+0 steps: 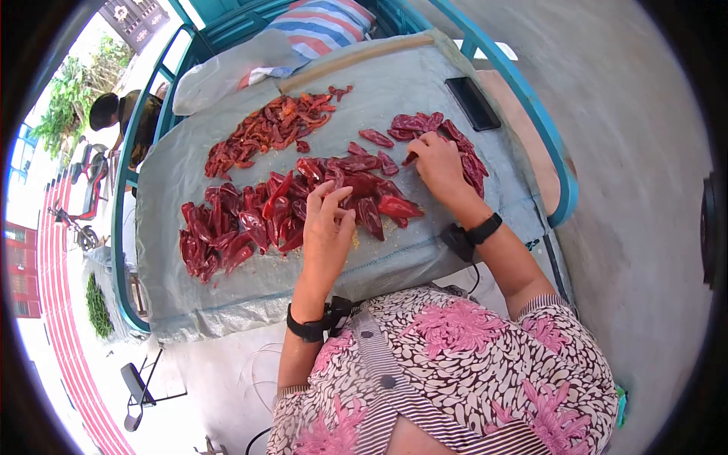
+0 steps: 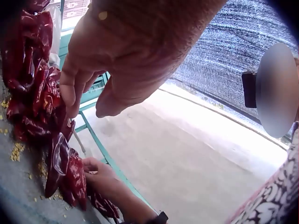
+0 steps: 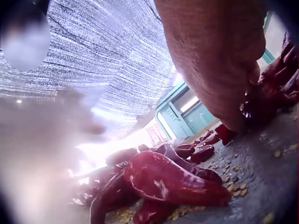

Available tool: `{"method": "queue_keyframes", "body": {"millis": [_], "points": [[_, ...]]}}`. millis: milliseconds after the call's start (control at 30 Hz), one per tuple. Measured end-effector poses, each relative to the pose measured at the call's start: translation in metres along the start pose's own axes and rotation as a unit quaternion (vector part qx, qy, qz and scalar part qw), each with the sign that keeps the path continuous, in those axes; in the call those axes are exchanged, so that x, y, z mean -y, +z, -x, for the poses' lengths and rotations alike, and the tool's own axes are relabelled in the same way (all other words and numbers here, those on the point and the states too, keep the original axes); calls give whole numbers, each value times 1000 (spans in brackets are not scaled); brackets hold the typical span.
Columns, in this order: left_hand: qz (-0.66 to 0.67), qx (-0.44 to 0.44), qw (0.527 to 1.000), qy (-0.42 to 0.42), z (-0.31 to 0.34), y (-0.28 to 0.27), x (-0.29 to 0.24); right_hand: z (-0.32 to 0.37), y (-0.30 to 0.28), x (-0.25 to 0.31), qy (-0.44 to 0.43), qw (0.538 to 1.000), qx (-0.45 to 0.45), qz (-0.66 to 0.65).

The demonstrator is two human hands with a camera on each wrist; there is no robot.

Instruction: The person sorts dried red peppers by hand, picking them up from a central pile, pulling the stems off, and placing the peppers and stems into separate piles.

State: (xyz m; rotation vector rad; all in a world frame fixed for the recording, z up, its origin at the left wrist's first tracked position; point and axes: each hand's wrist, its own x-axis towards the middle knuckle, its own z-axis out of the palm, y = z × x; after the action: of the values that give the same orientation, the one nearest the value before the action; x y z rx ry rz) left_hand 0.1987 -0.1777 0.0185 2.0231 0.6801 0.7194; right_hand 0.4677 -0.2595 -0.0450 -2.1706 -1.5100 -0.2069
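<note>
Dried red chili peppers lie in heaps on a grey plastic sheet [image 1: 409, 76]. Over the near edge of the middle heap [image 1: 250, 212] hovers my left hand [image 1: 324, 239], its fingers loosely bent and nothing between them. In the left wrist view the left hand [image 2: 126, 60] hangs right by the glossy peppers [image 2: 39, 93]. My right hand [image 1: 441, 168] pinches a dark red chili pepper [image 1: 410, 158] beside the right-hand heap [image 1: 472, 163]. The right wrist view has a red pepper [image 3: 225, 134] at the right fingertips, partly hidden by the hand.
A heap of shrivelled, opened pepper pieces [image 1: 277, 125] lies farther back. A black phone [image 1: 472, 103] rests near the sheet's right edge. Teal rails [image 1: 542, 133] border the cart, with a striped bag [image 1: 322, 26] at its far end. Another person [image 1: 136, 121] is beyond the left rail.
</note>
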Motion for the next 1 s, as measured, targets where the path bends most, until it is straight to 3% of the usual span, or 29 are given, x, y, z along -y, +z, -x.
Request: {"method": "queue_keyframes", "body": {"millis": [167, 267, 367, 400, 433, 500, 567, 700, 800, 900, 1000], "points": [[44, 40, 998, 3, -2, -2, 2, 2, -23, 28, 59, 971, -23, -229], [49, 45, 998, -3, -8, 3, -19, 7, -30, 55, -30, 963, -48, -262], [86, 35, 996, 4, -17, 17, -23, 17, -36, 85, -58, 947, -43, -313], [93, 36, 995, 7, -20, 20, -19, 19, -40, 86, -44, 947, -19, -318], [21, -3, 997, 70, -24, 22, -11, 20, -44, 86, -30, 946, 4, -322], [82, -12, 997, -11, -23, 22, -9, 26, -54, 85, 47, 929, 39, -365], [105, -5, 993, -58, -25, 18, -14, 25, -58, 67, 41, 941, 52, -332], [85, 32, 996, 9, -30, 24, -3, 19, -52, 60, 76, 939, 19, -335], [76, 94, 992, 24, -30, 26, -8, 11, -41, 53, 42, 961, -50, -268], [27, 151, 987, 50, -27, 23, -6, 1, -45, 49, 53, 938, 33, -340], [5, 162, 985, 57, -21, 21, -7, -7, -29, 28, 53, 989, 66, -119]]}}
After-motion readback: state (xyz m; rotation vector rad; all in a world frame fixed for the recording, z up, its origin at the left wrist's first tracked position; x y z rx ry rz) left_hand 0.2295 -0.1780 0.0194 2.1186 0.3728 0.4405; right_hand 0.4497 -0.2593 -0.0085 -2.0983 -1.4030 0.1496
